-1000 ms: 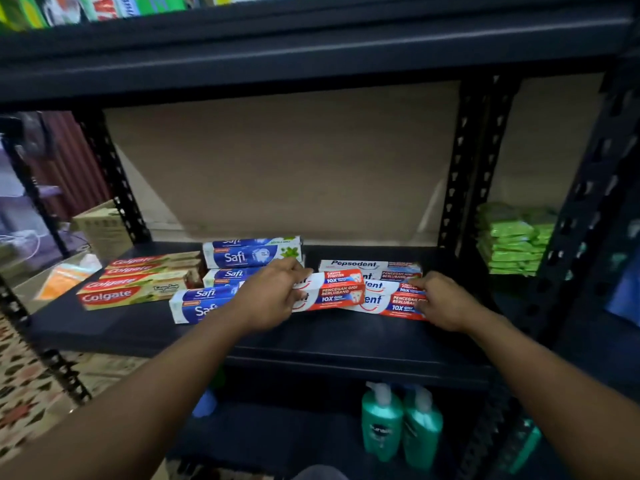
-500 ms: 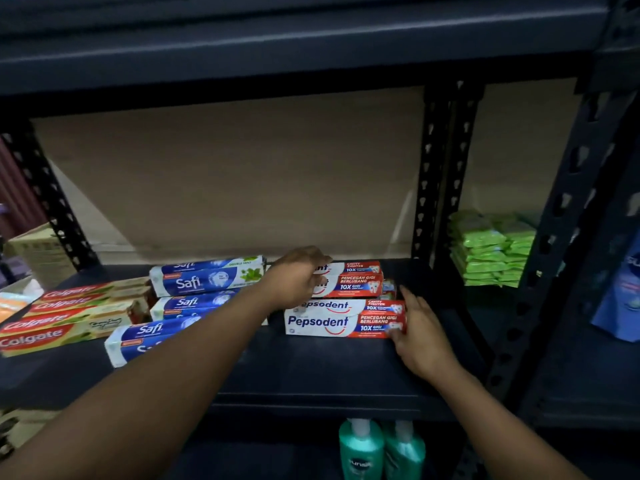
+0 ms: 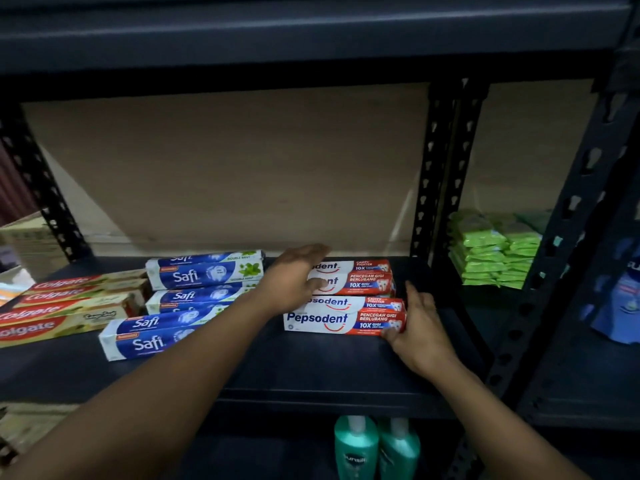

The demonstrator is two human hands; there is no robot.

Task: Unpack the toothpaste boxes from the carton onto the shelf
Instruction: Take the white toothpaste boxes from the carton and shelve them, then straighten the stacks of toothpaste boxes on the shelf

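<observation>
Two rows of red-and-white Pepsodent boxes lie on the dark shelf point(image 3: 311, 372). My left hand point(image 3: 294, 278) rests with straight fingers over the left end of the back Pepsodent box point(image 3: 363, 278). My right hand point(image 3: 419, 327) presses flat against the right end of the front Pepsodent box point(image 3: 325, 318), thumb at its front corner. To the left lie three blue Safi boxes point(image 3: 204, 271) and a group of red Colgate boxes point(image 3: 52, 306). A cardboard box point(image 3: 27, 240) shows partly at the far left.
A perforated black upright point(image 3: 440, 168) stands just right of the Pepsodent boxes. Beyond it are stacked green packets point(image 3: 495, 251) and a blue pouch point(image 3: 623, 299). Two green pump bottles point(image 3: 360, 448) stand on the shelf below. Another shelf board runs close overhead.
The skewed Pepsodent boxes have been squared into two straight rows and pushed back. My left hand moved onto the back box; my right hand slid to the front box's right end.
</observation>
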